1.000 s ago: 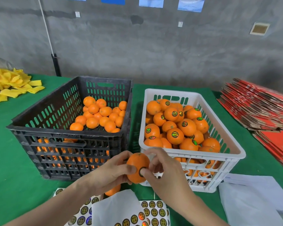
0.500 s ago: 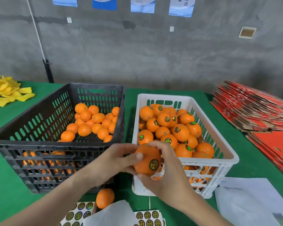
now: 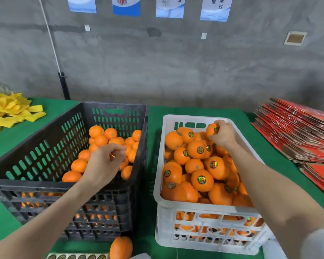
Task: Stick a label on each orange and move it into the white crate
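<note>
Roughly halfway, seemingly: the white crate (image 3: pixel 195 205) is heaped with labelled fruit, and the right hand (image 3: pixel 223 135) grips a labelled orange (image 3: pixel 210 130) over its far end. Left of it, the black crate (image 3: pixel 36 184) holds many unlabelled; the left hand (image 3: pixel 103 163) curls there, grasp unclear.

Head-worn view, forward-down (seemingly near)

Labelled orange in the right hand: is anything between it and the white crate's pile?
Nothing visible does. The right hand holds the labelled orange at the far end of the white crate, directly over the piled oranges already in it.
</note>
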Tool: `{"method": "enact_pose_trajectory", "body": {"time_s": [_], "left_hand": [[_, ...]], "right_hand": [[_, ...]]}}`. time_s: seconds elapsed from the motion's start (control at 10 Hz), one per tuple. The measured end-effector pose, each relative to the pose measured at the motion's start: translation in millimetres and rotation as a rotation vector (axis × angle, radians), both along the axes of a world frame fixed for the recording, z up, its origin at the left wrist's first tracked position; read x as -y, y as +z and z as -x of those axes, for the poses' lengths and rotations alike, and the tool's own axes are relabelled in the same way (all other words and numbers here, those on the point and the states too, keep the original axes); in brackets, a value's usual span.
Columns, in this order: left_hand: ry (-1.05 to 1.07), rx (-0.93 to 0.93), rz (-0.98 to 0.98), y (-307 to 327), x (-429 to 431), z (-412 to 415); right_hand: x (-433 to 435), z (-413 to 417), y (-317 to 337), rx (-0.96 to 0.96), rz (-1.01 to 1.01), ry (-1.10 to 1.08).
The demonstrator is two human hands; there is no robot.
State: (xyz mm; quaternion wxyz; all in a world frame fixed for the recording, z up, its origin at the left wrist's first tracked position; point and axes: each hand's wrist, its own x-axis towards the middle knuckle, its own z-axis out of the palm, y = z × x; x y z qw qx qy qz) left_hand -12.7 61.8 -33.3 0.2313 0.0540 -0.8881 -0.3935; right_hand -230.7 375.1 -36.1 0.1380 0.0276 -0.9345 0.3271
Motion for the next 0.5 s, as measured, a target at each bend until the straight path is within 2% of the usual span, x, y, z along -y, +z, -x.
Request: {"method": "enact_pose_trajectory", "body": {"time_s": [0.2,0.3,0.4,0.5], "left_hand": [[0.054,-0.01,-0.048,-2.5,1.2,-1.9],[0.041,-0.005,-0.027,0.6,-1.1,-3.2],[0.029,-0.012,0.02,0.7,-3.2,-7.0],[0.047,-0.006,0.058,3.0,-5.7,-7.2]], "right_hand": [[3.4,33.8,-20.3,0.265,-0.258,0.038],[4.7,30.9,-16.2,0.338,-0.288,0.028],[2.1,23.7,-16.4,0.268,-0.242,0.051],[6.4,7.0,-7.9,0.101,-0.041,0.052]]}}
